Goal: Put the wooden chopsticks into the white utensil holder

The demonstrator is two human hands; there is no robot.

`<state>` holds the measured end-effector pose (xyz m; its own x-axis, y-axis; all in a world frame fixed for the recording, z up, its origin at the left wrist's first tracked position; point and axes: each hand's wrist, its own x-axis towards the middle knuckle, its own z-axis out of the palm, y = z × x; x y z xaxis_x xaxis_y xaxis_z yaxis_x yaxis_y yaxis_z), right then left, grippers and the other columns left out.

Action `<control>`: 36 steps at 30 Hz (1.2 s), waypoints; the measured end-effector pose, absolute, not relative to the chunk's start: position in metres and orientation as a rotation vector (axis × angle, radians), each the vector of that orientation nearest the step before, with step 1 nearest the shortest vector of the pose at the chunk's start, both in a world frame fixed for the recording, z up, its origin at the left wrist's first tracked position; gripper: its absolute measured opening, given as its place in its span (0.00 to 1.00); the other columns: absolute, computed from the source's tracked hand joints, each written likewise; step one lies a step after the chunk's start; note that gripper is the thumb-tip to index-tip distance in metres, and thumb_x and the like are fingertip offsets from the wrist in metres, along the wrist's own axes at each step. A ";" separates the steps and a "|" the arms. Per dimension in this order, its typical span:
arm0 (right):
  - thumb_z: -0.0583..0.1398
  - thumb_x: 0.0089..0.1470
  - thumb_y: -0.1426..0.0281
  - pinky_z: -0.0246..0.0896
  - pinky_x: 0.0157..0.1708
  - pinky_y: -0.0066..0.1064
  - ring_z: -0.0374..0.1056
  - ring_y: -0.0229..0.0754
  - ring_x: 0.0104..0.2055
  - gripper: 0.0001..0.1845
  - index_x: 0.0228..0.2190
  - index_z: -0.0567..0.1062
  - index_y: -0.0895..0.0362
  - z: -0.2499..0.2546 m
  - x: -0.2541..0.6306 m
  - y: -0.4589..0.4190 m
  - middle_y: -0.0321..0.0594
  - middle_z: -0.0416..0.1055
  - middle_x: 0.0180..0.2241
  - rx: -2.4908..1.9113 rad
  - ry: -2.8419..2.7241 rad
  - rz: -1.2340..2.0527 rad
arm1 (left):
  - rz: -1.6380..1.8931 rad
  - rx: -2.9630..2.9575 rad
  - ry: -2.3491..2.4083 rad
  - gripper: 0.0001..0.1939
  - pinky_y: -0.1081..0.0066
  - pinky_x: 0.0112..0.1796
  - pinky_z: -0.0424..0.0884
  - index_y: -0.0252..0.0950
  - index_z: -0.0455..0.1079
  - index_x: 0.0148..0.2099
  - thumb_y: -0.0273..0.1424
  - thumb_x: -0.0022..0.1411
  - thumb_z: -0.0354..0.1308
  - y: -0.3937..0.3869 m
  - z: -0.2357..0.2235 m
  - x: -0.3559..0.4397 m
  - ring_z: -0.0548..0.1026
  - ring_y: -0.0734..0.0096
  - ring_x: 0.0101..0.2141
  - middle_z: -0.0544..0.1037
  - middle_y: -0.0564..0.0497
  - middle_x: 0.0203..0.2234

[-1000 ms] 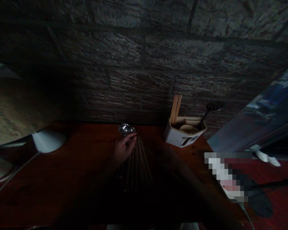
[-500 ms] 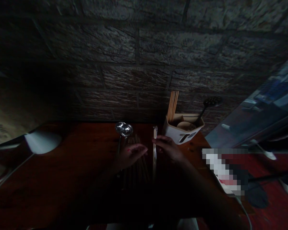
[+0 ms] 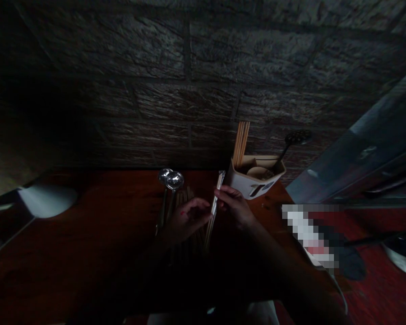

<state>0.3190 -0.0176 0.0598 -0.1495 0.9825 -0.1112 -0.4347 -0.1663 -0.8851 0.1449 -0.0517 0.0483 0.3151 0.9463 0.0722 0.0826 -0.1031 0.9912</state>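
Note:
A pair of chopsticks in a clear wrapper [image 3: 219,186] is held tilted above the table, its top leaning right. My right hand [image 3: 236,205] pinches it between thumb and fingers near the upper part. Lower down, the thumb and fingertips of my left hand [image 3: 189,217] close on the same pack from the left side. Beneath and behind my left hand lie several loose chopsticks [image 3: 188,194], partly hidden in shadow. Two shiny metal ladles, a front one [image 3: 174,180] and a rear one [image 3: 163,176], lie to the left of these chopsticks.
Against the brick wall [image 3: 155,99] stands a white holder [image 3: 253,188] with upright chopsticks [image 3: 241,144] and a black slotted spoon [image 3: 287,146]. A pale cone-shaped object [image 3: 49,201] sits at the left. A blurred-out item [image 3: 309,234] lies at the table's right edge.
My right hand has come out of the shadow holding the wrapped chopsticks. The pack went from upright to tilted, and my left hand moved from the ladles to it. The view has shifted.

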 end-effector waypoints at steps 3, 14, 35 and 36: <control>0.72 0.38 0.65 0.48 0.19 0.23 0.58 0.30 0.20 0.12 0.27 0.79 0.55 0.057 0.318 -0.018 0.30 0.68 0.19 -0.882 -0.881 1.583 | 0.893 1.440 0.960 0.14 0.68 0.41 0.73 0.39 0.73 0.45 0.35 0.57 0.63 -0.050 0.049 0.144 0.78 0.67 0.38 0.81 0.50 0.37; 0.70 0.44 0.63 0.53 0.20 0.22 0.62 0.30 0.23 0.15 0.35 0.79 0.53 0.052 0.321 -0.017 0.33 0.74 0.29 -0.885 -0.945 1.589 | 0.760 1.401 0.982 0.12 0.68 0.38 0.73 0.36 0.76 0.39 0.40 0.60 0.61 -0.048 0.048 0.139 0.80 0.66 0.34 0.83 0.50 0.30; 0.62 0.54 0.67 0.68 0.42 0.38 0.68 0.42 0.40 0.32 0.60 0.63 0.46 0.053 0.334 -0.018 0.43 0.65 0.55 -0.971 -1.563 0.844 | 0.741 1.204 0.946 0.20 0.70 0.32 0.73 0.37 0.75 0.50 0.36 0.55 0.66 -0.046 0.059 0.132 0.79 0.67 0.28 0.81 0.51 0.24; 0.62 0.54 0.69 0.66 0.47 0.40 0.68 0.44 0.44 0.32 0.60 0.63 0.46 0.053 0.335 -0.019 0.44 0.61 0.58 -0.982 -1.637 0.700 | 0.765 1.187 0.927 0.25 0.70 0.32 0.73 0.38 0.72 0.55 0.34 0.54 0.67 -0.046 0.059 0.131 0.79 0.68 0.27 0.81 0.52 0.24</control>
<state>0.3345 -0.0192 0.0535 -0.1089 0.8705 0.4799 0.2545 0.4911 -0.8331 0.1311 -0.0463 0.0592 0.4338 0.8810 -0.1887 -0.0189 0.2184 0.9757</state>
